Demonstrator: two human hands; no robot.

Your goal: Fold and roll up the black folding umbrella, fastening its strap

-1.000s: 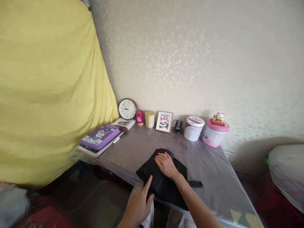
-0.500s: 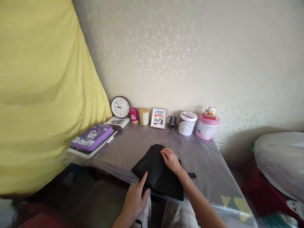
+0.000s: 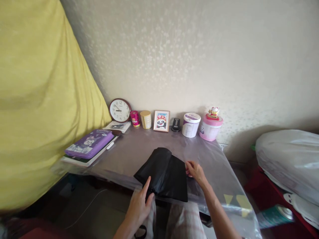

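A black folding umbrella (image 3: 161, 174) lies with its cloth collapsed and partly spread over the near edge of the table. My left hand (image 3: 140, 205) grips its lower left end, the index finger stretched along the cloth and the thumb below. A dark loop hangs under that wrist. At the right edge of the cloth, my right hand (image 3: 195, 171) is closed in a pinch. Its fingertips meet the cloth's edge, and whether they hold the fabric or the tie strap is hard to see.
A plastic sheet covers the table (image 3: 209, 166). Along the wall stand a clock (image 3: 120, 110), a picture frame (image 3: 161, 120), a white tub (image 3: 191, 125) and a pink tub (image 3: 210, 127). A purple case (image 3: 89, 143) lies on the left; a spray can (image 3: 275, 215) is low right.
My right hand has moved off the top of the umbrella cloth to its right edge, where the strap stuck out before. The left hand keeps its grip. The view has shifted slightly.
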